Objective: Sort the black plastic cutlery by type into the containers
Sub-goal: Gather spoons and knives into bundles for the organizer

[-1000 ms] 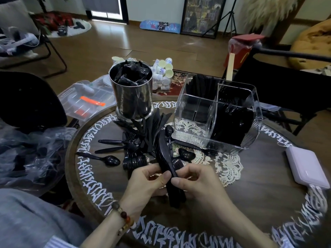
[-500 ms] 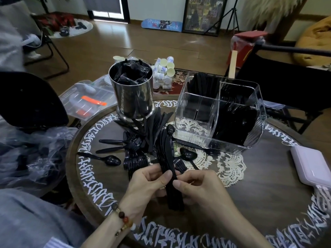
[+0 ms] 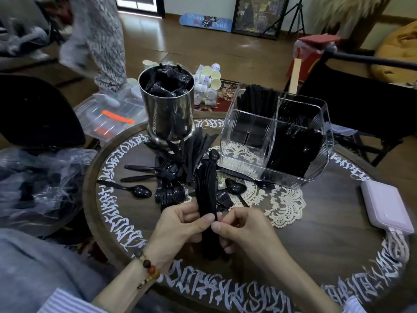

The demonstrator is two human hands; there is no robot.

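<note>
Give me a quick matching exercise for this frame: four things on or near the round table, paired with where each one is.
Things:
1. bundle of black cutlery
2. steel canister
3. clear divided container
4. pink case

Places:
A. near the table's right edge
B. held upright between the left hand and right hand
C. far left of the table, filled with black wrapped packets
D. far right of centre, black cutlery standing in its right compartment

Pairs: 1-B, 2-C, 3-D, 4-A
</note>
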